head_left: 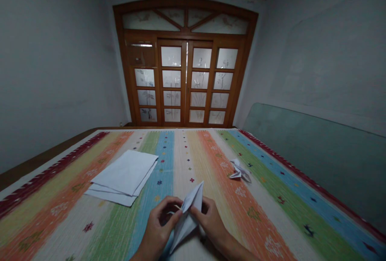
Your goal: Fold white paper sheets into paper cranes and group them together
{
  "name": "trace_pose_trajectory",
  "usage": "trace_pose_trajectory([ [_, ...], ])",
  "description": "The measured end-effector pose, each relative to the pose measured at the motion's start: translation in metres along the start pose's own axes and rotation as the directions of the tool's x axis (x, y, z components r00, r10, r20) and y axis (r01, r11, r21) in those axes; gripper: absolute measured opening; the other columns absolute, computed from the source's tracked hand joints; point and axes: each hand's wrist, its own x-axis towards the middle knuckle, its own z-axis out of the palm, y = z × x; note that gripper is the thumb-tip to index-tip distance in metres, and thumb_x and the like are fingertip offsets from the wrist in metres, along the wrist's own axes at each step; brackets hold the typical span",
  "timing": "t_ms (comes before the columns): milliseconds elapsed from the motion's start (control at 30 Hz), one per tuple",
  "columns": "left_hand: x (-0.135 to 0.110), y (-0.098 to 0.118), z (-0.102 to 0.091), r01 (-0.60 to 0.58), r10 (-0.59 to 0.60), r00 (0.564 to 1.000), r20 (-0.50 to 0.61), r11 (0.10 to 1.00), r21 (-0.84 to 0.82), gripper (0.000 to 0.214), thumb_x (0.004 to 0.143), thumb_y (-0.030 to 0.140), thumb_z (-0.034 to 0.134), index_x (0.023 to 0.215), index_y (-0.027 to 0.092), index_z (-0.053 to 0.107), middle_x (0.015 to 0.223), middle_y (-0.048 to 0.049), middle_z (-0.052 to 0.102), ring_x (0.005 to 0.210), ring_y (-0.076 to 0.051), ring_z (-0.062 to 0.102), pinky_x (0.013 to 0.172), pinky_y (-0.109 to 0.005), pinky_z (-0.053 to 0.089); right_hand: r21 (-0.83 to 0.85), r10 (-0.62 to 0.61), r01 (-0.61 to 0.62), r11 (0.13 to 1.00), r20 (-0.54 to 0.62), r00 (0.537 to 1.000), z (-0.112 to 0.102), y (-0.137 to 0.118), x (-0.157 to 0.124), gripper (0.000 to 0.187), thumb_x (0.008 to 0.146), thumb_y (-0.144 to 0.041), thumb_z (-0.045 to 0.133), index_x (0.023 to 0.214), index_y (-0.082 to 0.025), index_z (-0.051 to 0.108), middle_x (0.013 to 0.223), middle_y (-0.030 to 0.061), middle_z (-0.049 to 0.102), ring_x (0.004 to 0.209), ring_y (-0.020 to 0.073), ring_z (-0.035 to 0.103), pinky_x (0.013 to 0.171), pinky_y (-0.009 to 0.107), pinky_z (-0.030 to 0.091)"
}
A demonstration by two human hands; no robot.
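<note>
A partly folded white paper (189,212) stands between my two hands, low in the middle of the view, one pointed tip up and its long flap hanging toward me. My left hand (158,225) pinches its left side with thumb and fingers closed on a fold. My right hand (211,222) grips the right side, fingers curled round the paper. Both hands hover just over the striped cloth (211,152).
A small stack of white sheets (125,176) lies on the cloth to the left. A finished folded paper figure (239,171) rests to the right. A wooden glazed door (183,84) stands at the far end, and a green panel (316,152) lines the right wall.
</note>
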Motion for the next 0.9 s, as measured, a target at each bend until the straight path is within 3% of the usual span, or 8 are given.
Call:
trace_pose_trajectory([
  [333,-0.0041,-0.0008,-0.0013,-0.057,0.057,0.998,0.000,0.996,0.065,0.026,0.083,0.044,0.075,0.096,0.022,0.073,0.091,-0.0045,0.072,0.085,-0.022,0.069,0.074,-0.026,0.057,0.060,0.008,-0.012,0.998,0.058,0.998,-0.0001,-0.0011,0.0003,0.051,0.070,-0.062,0.077,0.079,-0.012,0.078,0.074,0.0097,0.073,0.070,0.0245,0.066,0.065,0.032,0.055],
  [633,-0.0034,0.0025,0.0019,-0.052,0.070,0.989,-0.128,0.990,0.134,0.024,0.089,0.044,0.068,0.087,0.020,0.068,0.085,-0.0040,0.069,0.084,-0.023,0.070,0.071,-0.026,0.058,0.035,0.030,-0.030,0.999,-0.003,1.000,-0.0004,0.0031,-0.0029,0.050,0.069,-0.058,0.079,0.083,-0.010,0.078,0.080,0.0134,0.077,0.072,0.0255,0.069,0.069,0.035,0.056],
  [900,-0.0074,-0.0007,0.0034,-0.261,0.299,0.951,-0.075,0.911,0.318,0.010,0.090,0.033,0.066,0.090,0.023,0.070,0.097,-0.0069,0.070,0.091,-0.023,0.069,0.067,-0.027,0.058,-0.031,0.051,-0.054,0.998,-0.083,0.995,0.0037,0.0050,-0.0040,0.053,0.067,-0.062,0.078,0.077,-0.010,0.077,0.075,0.0127,0.076,0.069,0.0256,0.068,0.066,0.034,0.056],
])
